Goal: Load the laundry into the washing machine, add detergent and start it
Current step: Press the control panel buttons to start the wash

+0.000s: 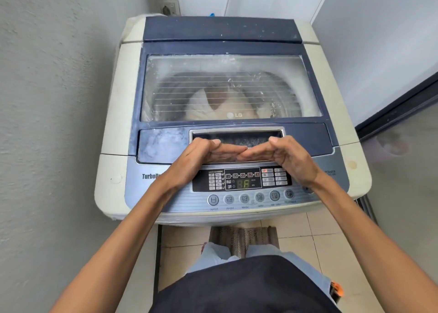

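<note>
A cream and blue top-loading washing machine [111, 132] fills the corner between two pale walls, standing on a tiled floor [298, 239]. Its dark blue lid with a clear, scuffed window [305, 134] lies shut. Through the window the laundry, a pale cream cloth [213, 106], rests in the drum.

At the front of the machine a grey-blue control panel [184, 202] carries a black display with lit green digits [243, 184] and, below it, a row of round buttons [213, 200].

A striped brown floor mat [244, 239] lies at the foot of the machine, under the person's legs.

The left hand [196, 156] and right hand [289, 156] meet at the lid's front edge, at the recessed handle. The fingers [227, 152] of each hand are pressed together and point inward, tip to tip with the other hand's, with the thumbs above in the recess. They seem to pinch the lid's front lip, though the underside is hidden.

A white wall socket [170, 7] sits behind the machine.
</note>
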{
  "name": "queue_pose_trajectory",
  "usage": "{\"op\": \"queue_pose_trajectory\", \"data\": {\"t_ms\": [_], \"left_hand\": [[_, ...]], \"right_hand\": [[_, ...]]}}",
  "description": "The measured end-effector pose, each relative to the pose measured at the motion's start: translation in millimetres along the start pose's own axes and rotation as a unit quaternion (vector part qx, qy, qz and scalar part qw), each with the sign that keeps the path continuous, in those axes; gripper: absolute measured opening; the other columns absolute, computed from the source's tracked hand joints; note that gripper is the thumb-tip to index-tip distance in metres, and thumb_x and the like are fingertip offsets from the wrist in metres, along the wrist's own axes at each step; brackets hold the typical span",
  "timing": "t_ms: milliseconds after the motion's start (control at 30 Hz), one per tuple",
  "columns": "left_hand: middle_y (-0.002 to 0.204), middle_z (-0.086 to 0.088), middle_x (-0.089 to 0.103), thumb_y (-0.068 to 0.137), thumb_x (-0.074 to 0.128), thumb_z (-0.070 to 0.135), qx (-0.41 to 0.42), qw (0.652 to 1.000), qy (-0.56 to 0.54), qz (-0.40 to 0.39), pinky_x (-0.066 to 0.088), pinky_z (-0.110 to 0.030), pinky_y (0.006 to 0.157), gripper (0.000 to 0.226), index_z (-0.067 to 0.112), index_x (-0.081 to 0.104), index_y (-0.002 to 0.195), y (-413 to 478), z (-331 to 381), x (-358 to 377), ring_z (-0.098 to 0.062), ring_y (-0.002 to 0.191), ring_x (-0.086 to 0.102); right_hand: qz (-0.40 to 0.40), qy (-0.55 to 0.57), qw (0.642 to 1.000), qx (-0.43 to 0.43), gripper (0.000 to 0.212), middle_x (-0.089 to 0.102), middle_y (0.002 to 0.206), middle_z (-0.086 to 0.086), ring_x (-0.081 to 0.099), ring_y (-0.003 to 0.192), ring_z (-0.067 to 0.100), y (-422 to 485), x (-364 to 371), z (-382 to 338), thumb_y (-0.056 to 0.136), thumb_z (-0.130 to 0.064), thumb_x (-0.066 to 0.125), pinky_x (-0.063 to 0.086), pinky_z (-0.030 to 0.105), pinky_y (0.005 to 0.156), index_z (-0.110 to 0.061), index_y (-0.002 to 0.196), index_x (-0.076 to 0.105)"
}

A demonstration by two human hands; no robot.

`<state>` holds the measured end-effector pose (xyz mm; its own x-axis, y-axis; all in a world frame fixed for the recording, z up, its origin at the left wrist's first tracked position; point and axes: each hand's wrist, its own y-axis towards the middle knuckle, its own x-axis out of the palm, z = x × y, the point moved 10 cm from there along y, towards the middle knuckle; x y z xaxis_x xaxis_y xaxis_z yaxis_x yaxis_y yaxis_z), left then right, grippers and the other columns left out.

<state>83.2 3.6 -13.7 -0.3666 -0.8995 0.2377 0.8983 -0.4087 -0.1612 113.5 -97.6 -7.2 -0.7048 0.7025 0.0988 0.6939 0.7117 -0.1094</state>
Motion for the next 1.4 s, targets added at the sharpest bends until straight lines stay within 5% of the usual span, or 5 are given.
{"op": "queue_pose_trajectory", "data": {"t_ms": [333, 1400], "left_hand": [[0.099, 0.004, 0.073, 0.089, 0.022, 0.020, 0.009, 1.000, 0.003, 0.019, 0.045, -0.015, 0.089, 0.047, 0.008, 0.064, 0.105, 2.0, -1.1, -3.4, -0.014, 0.106, 0.064], [0.091, 0.007, 0.074, 0.085, 0.022, 0.020, -0.009, 0.998, 0.008, 0.060, 0.046, -0.012, 0.084, 0.047, 0.011, 0.065, 0.100, 5.5, -4.5, -6.8, -0.010, 0.099, 0.067]], "right_hand": [[0.020, -0.014, 1.000, 0.000, 0.048, 0.071, 0.102, 0.013, 0.064, 0.103, 0.031, 1.1, -4.8, 0.3, 0.092, -0.016, 0.022, 0.047, 0.031, 0.094, 0.006, 0.104, 0.063], [-0.006, 0.001, 1.000, 0.026, 0.049, 0.065, 0.107, 0.025, 0.062, 0.107, 0.034, 1.8, -5.7, 7.4, 0.092, -0.021, 0.026, 0.044, 0.038, 0.099, 0.010, 0.107, 0.060]]}}
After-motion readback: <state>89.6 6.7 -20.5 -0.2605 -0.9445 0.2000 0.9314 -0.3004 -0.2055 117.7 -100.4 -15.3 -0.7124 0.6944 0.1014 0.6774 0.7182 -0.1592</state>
